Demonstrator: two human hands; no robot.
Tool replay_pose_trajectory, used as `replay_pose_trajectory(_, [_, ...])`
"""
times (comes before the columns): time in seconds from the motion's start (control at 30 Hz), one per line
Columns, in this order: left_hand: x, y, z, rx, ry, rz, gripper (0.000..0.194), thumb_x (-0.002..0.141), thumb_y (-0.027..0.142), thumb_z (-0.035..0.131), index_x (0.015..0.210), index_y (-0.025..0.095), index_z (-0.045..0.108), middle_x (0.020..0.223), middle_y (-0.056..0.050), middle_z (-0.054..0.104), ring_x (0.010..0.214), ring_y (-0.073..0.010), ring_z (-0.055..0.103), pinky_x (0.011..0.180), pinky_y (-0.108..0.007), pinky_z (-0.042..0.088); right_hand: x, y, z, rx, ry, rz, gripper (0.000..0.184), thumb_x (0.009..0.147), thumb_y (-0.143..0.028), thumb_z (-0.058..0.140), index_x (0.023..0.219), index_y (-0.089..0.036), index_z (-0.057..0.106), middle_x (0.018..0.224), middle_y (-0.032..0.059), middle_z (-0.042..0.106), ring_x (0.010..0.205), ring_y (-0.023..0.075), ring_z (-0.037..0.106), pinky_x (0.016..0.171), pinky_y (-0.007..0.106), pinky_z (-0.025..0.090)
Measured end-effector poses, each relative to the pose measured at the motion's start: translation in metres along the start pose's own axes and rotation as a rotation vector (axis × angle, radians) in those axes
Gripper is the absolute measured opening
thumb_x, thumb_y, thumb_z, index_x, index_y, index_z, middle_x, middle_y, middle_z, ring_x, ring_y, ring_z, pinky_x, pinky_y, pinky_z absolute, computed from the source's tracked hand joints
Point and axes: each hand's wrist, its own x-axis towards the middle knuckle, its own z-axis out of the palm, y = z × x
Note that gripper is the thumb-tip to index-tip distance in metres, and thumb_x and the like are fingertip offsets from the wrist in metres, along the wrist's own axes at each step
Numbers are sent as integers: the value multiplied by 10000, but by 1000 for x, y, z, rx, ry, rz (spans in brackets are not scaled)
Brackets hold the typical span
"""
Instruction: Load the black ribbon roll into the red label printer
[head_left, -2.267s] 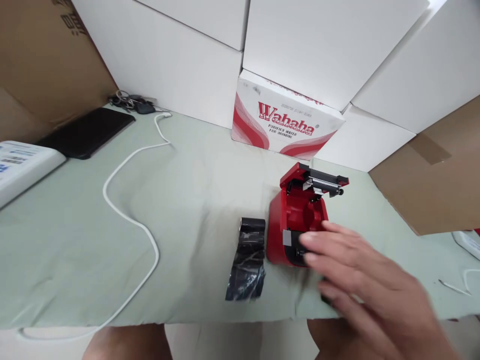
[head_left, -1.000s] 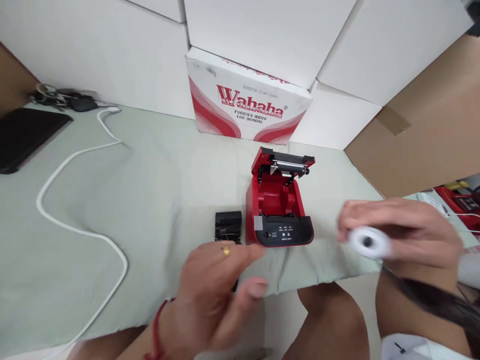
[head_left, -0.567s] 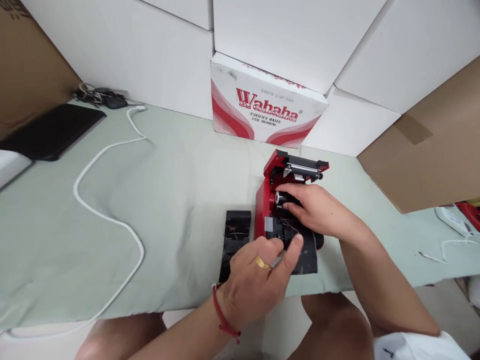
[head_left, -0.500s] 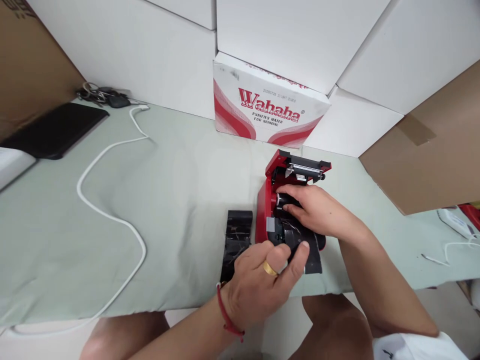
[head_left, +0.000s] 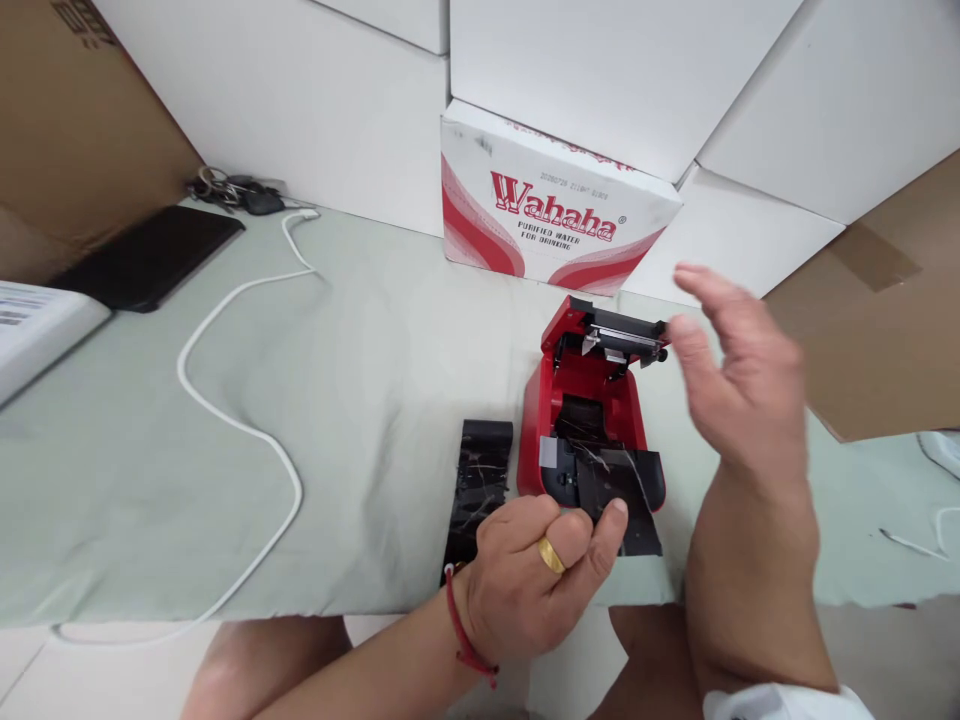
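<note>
A small red printer (head_left: 592, 400) stands on the green cloth with its lid (head_left: 611, 335) tipped open at the back. A black ribbon roll (head_left: 579, 420) sits in its bay, and its black strip (head_left: 626, 500) runs out over the front panel. My left hand (head_left: 536, 580), with a gold ring, pinches the near end of that strip. My right hand (head_left: 739, 375) hovers just right of the lid, fingers spread and empty. A second black ribbon strip (head_left: 478, 490) lies on the cloth left of the printer.
A Wahaha carton (head_left: 555, 215) and white boxes line the back. A white cable (head_left: 240, 420) snakes across the cloth at left, beside a black tablet (head_left: 150, 258) and keys (head_left: 236, 190). Brown cardboard (head_left: 877, 310) leans at right.
My right hand has let go of the roll inside the printer and lifted away to the right. My left hand keeps its pinch on the strip's end.
</note>
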Motion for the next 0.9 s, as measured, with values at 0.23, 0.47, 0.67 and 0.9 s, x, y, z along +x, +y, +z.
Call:
replay_pose_trajectory(0.23, [9, -1, 0, -51, 43, 22, 304, 926, 63, 667, 1219, 106, 735, 779, 19, 637, 606, -116, 543, 545, -300, 470, -3, 6, -6, -72, -312, -57, 308, 1082, -352, 599, 1321, -239, 756, 1206, 61, 834, 1097, 241, 788, 972, 408, 638])
replay_pose_trajectory(0.47, [22, -2, -3, -215, 61, 16, 301, 935, 105, 565, 1195, 39, 704, 734, -23, 665, 590, -149, 559, 519, -333, 448, -45, 5, -31, 23, -616, -170, 338, 1073, -197, 597, 1361, -291, 747, 1329, 19, 812, 1260, 199, 757, 1152, 417, 586])
replay_pose_trajectory(0.67, [38, -36, -26, -141, 87, -237, 362, 1040, 161, 441, 1274, 148, 717, 1035, -90, 741, 909, -189, 680, 853, -409, 531, -76, 17, -18, 155, -456, -26, 339, 1078, -221, 602, 1360, -334, 753, 1366, 26, 792, 1338, 226, 719, 1217, 513, 534])
replay_pose_trajectory(0.9, [33, -63, -11, -195, -36, -321, 408, 1143, 232, 413, 1120, 229, 820, 851, -26, 673, 1000, -198, 641, 932, -434, 439, -78, 17, -14, 208, -436, 3, 312, 1049, -185, 647, 1287, -320, 797, 1307, 4, 819, 1299, 205, 740, 1122, 421, 622])
